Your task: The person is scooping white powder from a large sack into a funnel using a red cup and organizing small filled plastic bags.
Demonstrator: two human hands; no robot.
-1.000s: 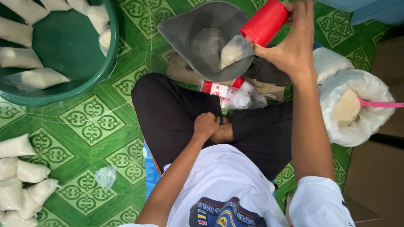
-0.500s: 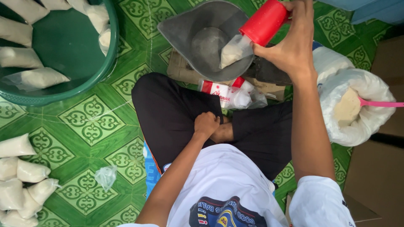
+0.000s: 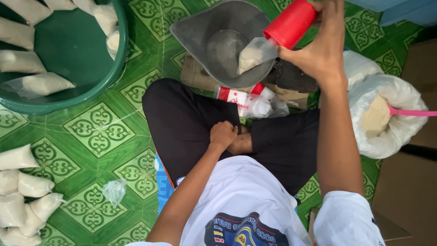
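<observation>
Right hand is up near the top right of the frame, fingers wrapped tight around a red plastic cylinder cup, which is tilted with its mouth pointing down-left. Right at that mouth sits a small clear plastic bag half full of pale powder, touching the cup's rim and lying inside a grey metal scale pan with a pouring spout, so the bag is just left of and below the fingertips. Left hand is in the middle of the frame, curled into a loose fist with nothing in it as far as I can see, resting on the black trousers of the crossed legs. Just above it, under the pan, there's a red-and-white packet of clear bags. Over at the right edge sits a big white sack of the same pale powder with a pink plastic scoop handle sticking out. Upper left has a round green plastic basin holding filled bags, and more filled powder bags are piled at lower left on the green patterned tile floor.
</observation>
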